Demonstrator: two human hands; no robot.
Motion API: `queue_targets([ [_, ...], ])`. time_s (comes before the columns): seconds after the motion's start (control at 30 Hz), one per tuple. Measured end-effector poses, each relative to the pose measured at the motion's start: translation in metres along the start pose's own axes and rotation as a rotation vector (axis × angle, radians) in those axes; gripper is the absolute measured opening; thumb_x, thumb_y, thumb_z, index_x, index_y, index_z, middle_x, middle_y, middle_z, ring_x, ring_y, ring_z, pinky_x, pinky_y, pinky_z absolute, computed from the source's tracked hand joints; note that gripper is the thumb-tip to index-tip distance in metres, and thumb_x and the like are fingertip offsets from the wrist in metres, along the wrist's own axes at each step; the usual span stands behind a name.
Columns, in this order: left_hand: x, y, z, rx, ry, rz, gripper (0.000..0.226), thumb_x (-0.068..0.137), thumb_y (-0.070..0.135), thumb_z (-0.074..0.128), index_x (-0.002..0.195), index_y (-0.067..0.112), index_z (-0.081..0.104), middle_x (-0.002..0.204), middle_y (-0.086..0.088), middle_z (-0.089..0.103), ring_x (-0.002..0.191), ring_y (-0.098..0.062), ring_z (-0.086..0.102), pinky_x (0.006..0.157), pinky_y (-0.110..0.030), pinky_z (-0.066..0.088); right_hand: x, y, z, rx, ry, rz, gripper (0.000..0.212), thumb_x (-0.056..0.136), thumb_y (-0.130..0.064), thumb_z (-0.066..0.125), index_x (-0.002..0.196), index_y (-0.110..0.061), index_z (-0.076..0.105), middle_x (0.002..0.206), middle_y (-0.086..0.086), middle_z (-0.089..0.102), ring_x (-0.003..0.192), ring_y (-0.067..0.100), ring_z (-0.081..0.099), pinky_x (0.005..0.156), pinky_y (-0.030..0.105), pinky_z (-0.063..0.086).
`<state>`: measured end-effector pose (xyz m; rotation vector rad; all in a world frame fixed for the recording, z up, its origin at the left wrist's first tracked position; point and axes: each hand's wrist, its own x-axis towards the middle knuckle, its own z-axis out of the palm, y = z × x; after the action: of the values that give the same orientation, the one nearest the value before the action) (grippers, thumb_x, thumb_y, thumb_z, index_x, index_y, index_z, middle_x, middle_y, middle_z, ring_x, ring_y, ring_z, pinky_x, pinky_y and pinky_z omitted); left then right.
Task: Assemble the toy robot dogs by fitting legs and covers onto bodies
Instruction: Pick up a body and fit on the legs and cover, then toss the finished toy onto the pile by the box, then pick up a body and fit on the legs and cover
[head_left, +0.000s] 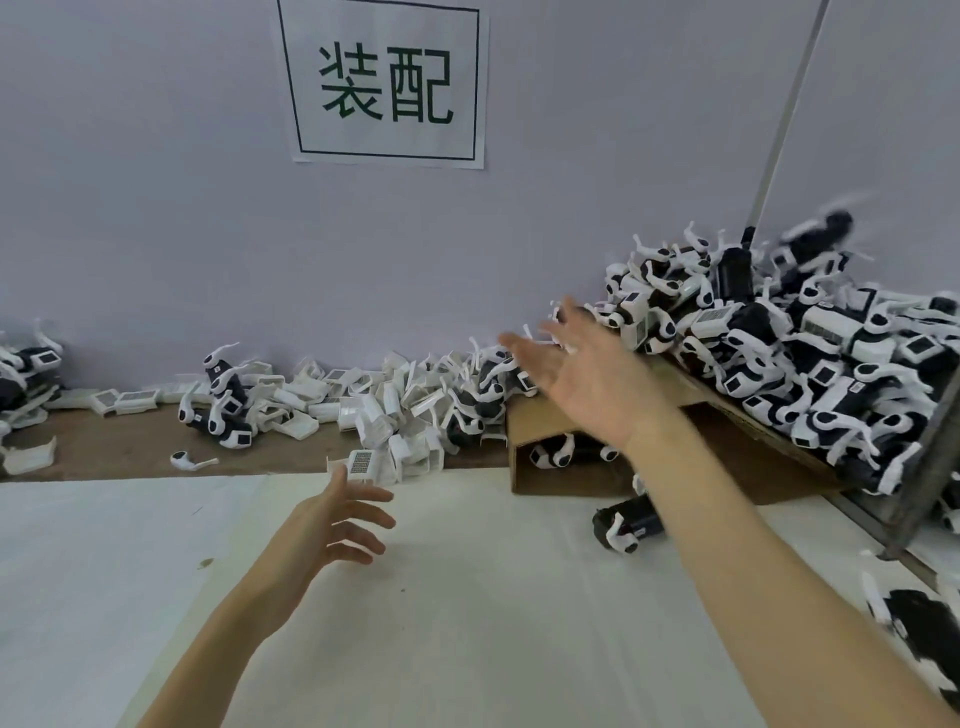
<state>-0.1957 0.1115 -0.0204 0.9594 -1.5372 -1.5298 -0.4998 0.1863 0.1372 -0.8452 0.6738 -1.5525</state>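
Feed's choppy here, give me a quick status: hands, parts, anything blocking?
Left hand open, empty, near the white covers. Right hand open, raised toward the dog pile. One dog lying on the sheet. Nothing blocking.

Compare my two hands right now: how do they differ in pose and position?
The right hand is raised, palm open, reaching toward the heap of assembled dogs; the left hand is lower, over the white table cover, near the loose white covers. The right hand's fingers are spread straight, the left's loosely curled. Both hold nothing.
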Motion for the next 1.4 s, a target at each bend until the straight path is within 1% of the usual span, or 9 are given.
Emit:
queue_targets([
  [0.23, -0.006, 0.001, 0.007, 0.167, 0.07, 0.005, 0.057, 0.108, 0.057, 0.043, 0.102, 0.016, 0.083, 0.099, -0.01, 0.08, 0.081, -0.029, 0.075, 0.078, -0.038, 0.059, -0.035, 0.162, -0.004, -0.019, 0.1, 0.357, 0.041, 0.103, -0.029, 0.062, 0.131, 0.0, 0.067, 0.114, 0.017, 0.074, 0.099, 0.028, 0.073, 0.091, 0.036, 0.059],
  [0.4, -0.007, -0.003, 0.011, 0.46, 0.279, 0.081, 0.038, 0.112, 0.042, 0.049, 0.096, 0.021, 0.076, 0.085, 0.004, 0.077, 0.074, -0.016, 0.07, 0.074, -0.034, 0.058, -0.038, 0.195, 0.005, 0.093, 0.132, 0.4, 0.039, 0.102, -0.026, 0.061, 0.129, 0.0, 0.07, 0.103, 0.016, 0.073, 0.09, 0.027, 0.072, 0.087, 0.036, 0.056],
  [0.6, 0.014, 0.01, -0.045, 0.868, 0.686, 0.114, 0.023, 0.108, 0.031, 0.054, 0.108, 0.014, 0.07, 0.114, -0.004, 0.067, 0.108, -0.026, 0.061, 0.089, -0.039, 0.048, -0.036, 0.2, 0.001, 0.21, 0.047, 0.407, 0.041, 0.094, -0.03, 0.062, 0.119, -0.001, 0.077, 0.094, 0.013, 0.069, 0.08, 0.025, 0.069, 0.071, 0.033, 0.063],
  [0.77, -0.008, 0.033, -0.152, 1.772, 0.699, -0.502, 0.047, 0.108, 0.038, 0.048, 0.146, 0.011, 0.05, 0.151, -0.016, 0.043, 0.144, -0.04, 0.037, 0.111, -0.066, 0.04, -0.035, 0.201, 0.003, 0.154, 0.031, 0.405, 0.041, 0.093, -0.032, 0.062, 0.118, -0.004, 0.077, 0.096, 0.012, 0.069, 0.082, 0.024, 0.067, 0.08, 0.034, 0.057],
  [0.87, -0.031, 0.038, -0.195, 1.836, 0.807, -0.9, 0.068, 0.109, 0.053, 0.04, 0.159, 0.007, 0.034, 0.162, -0.026, 0.03, 0.15, -0.054, 0.027, 0.107, -0.08, 0.037, -0.033, 0.2, 0.001, 0.14, 0.048, 0.385, 0.042, 0.091, -0.032, 0.064, 0.119, -0.003, 0.076, 0.096, 0.012, 0.067, 0.081, 0.025, 0.065, 0.084, 0.037, 0.049],
  [0.97, -0.041, 0.034, -0.206, 1.765, 0.821, -1.024, 0.065, 0.11, 0.044, 0.041, 0.161, 0.006, 0.031, 0.164, -0.031, 0.023, 0.141, -0.062, 0.035, 0.094, -0.069, 0.054, -0.033, 0.201, -0.001, 0.123, 0.055, 0.372, 0.042, 0.09, -0.032, 0.065, 0.118, -0.003, 0.077, 0.095, 0.011, 0.067, 0.079, 0.024, 0.064, 0.083, 0.038, 0.048],
  [1.13, -0.048, 0.027, -0.208, 1.901, 0.716, -0.842, 0.044, 0.108, 0.014, 0.051, 0.15, 0.003, 0.05, 0.147, -0.029, 0.04, 0.118, -0.045, 0.056, 0.073, -0.043, 0.066, -0.036, 0.202, 0.003, 0.086, 0.047, 0.383, 0.041, 0.09, -0.031, 0.065, 0.117, -0.003, 0.078, 0.094, 0.012, 0.067, 0.078, 0.024, 0.064, 0.081, 0.038, 0.047],
  [1.27, -0.043, 0.023, -0.21, 1.97, 0.645, -0.573, 0.04, 0.105, 0.005, 0.055, 0.145, 0.012, 0.059, 0.145, -0.018, 0.046, 0.126, -0.037, 0.054, 0.092, -0.038, 0.062, -0.037, 0.201, 0.005, 0.078, 0.052, 0.379, 0.04, 0.091, -0.03, 0.064, 0.117, -0.003, 0.078, 0.094, 0.012, 0.067, 0.077, 0.024, 0.064, 0.079, 0.037, 0.048],
  [1.4, -0.024, 0.02, -0.197, 1.883, 0.484, -0.169, 0.038, 0.107, 0.012, 0.051, 0.144, 0.017, 0.057, 0.146, -0.008, 0.046, 0.126, -0.03, 0.052, 0.088, -0.038, 0.059, -0.038, 0.195, 0.007, 0.073, 0.087, 0.373, 0.04, 0.091, -0.03, 0.065, 0.117, -0.003, 0.077, 0.093, 0.012, 0.067, 0.077, 0.023, 0.063, 0.078, 0.036, 0.048],
])
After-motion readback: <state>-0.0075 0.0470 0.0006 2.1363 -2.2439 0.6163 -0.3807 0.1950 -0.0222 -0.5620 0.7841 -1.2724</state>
